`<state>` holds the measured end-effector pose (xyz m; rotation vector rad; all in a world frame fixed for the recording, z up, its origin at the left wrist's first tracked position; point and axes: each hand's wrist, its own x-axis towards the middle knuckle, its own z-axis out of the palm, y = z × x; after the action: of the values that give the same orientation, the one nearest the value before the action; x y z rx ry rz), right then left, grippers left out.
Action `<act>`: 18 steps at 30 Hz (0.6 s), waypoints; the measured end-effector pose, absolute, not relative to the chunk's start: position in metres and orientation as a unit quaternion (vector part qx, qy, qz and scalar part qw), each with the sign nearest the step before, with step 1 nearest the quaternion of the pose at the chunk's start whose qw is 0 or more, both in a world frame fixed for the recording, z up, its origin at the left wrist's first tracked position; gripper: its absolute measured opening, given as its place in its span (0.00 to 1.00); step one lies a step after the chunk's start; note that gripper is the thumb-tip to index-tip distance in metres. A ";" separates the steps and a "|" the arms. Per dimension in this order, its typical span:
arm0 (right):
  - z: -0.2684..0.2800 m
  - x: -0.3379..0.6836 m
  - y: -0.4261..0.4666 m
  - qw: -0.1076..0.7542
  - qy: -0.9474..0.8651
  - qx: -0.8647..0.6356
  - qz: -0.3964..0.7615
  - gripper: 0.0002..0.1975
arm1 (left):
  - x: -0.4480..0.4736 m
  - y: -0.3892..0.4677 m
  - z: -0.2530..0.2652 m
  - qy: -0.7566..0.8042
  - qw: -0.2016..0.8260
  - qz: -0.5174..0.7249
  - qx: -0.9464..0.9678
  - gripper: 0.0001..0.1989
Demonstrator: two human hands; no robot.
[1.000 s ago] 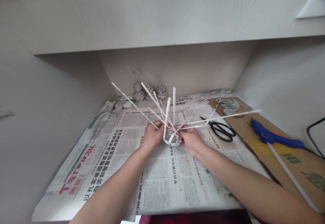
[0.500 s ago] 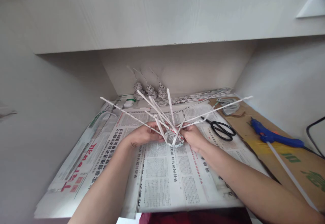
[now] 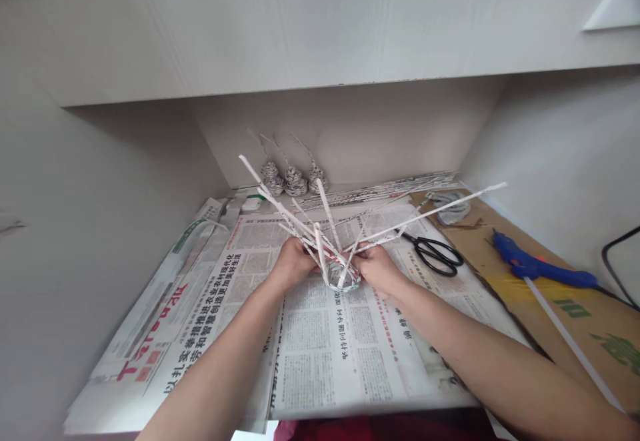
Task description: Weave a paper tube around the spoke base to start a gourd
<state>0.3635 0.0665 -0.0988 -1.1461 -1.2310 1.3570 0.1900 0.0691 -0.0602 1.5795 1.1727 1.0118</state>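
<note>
A small round basket woven from rolled newspaper point(image 3: 344, 278) is held low over the newspaper sheets, with several long paper rods point(image 3: 327, 209) fanning up and outward from its rim. My left hand point(image 3: 296, 262) grips its left side, fingers curled in behind the rods. On the opposite side my right hand point(image 3: 376, 266) is closed on the wall and rod bases, its fingertips partly hidden. One long rod point(image 3: 440, 209) slants far out to the right, above a pair of black-handled scissors point(image 3: 436, 254).
Newspaper point(image 3: 310, 361) covers the tabletop. Three woven paper gourds point(image 3: 294, 179) stand at the back wall beside a bundle of paper rods point(image 3: 385, 191). To the right, a blue glue gun point(image 3: 545, 269) and a grey coil point(image 3: 451, 207) lie on cardboard point(image 3: 595, 341). A cabinet panel point(image 3: 320, 27) overhangs the rear.
The rod that stretched far to the left has swung up and inward, nearer the others. My left hand has drawn in and turned at the basket's side; my right hand has stayed nearly in place.
</note>
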 end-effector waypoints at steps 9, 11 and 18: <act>-0.096 0.360 0.064 0.462 -0.515 -0.460 0.556 0.12 | 0.195 0.066 -0.063 0.470 0.495 0.428 0.592 0.07; -0.097 0.361 0.064 0.457 -0.529 -0.464 0.544 0.12 | 0.196 0.067 -0.065 0.466 0.502 0.430 0.588 0.07; -0.105 0.365 0.066 0.433 -0.601 -0.492 0.458 0.11 | 0.193 0.070 -0.072 0.458 0.469 0.393 0.645 0.11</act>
<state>0.3650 0.0660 -0.1050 -1.2249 -1.4965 1.1403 0.1931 0.0698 -0.0718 1.5817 1.1237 0.9631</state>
